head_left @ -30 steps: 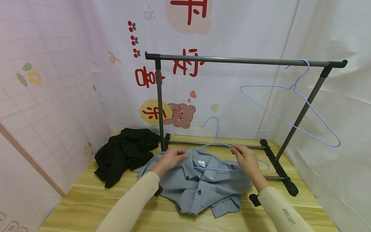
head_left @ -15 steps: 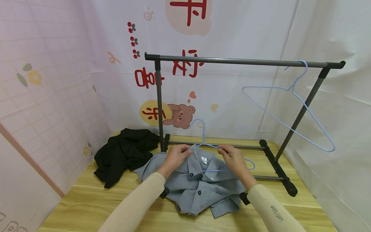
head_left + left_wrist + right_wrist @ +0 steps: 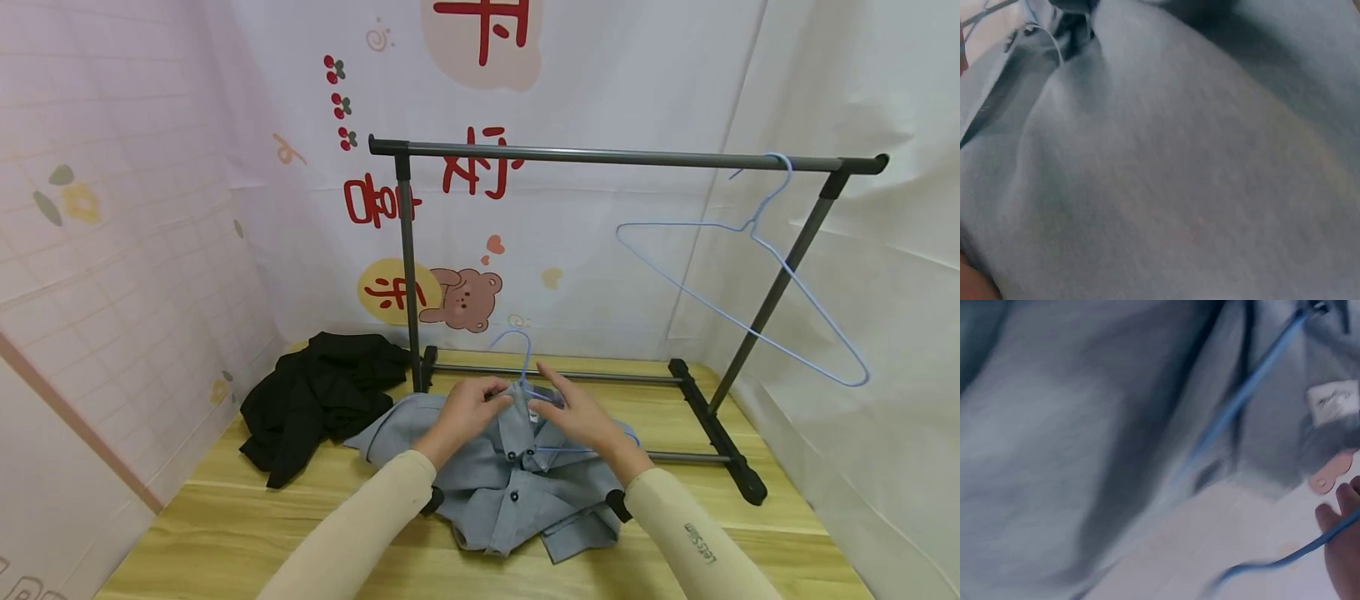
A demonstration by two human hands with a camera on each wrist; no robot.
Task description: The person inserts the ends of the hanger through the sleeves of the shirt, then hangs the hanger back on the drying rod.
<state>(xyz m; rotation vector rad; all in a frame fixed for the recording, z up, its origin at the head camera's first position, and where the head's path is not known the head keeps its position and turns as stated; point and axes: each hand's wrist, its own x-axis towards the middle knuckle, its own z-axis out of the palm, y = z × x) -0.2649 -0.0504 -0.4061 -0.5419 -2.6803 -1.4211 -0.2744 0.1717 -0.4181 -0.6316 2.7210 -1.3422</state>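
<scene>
A grey-blue button shirt [image 3: 487,492] lies bunched on the table. My left hand [image 3: 467,417] pinches its collar beside the neck opening. A light blue wire hanger [image 3: 527,358] sits partly inside the shirt, its hook standing above the collar and one end [image 3: 630,435] showing past the right side. Over the collar's right side, my right hand [image 3: 581,417] has its index finger and thumb spread apart, close to the hanger's shoulder. In the right wrist view the blue hanger wire [image 3: 1272,564] crosses in front of those fingers. Cloth fills most of the left wrist view.
A dark metal garment rack [image 3: 600,156] stands behind the shirt, with a second blue hanger [image 3: 690,223] on its bar at the right. A heap of black clothing [image 3: 318,400] lies to the left on the wooden table [image 3: 202,533]. Printed curtains [image 3: 615,275] close off the back.
The hanger has moved left and lower into the shirt's neck. My right hand has followed it left and its fingers have spread from their pinch. The left hand has shifted slightly right with the collar.
</scene>
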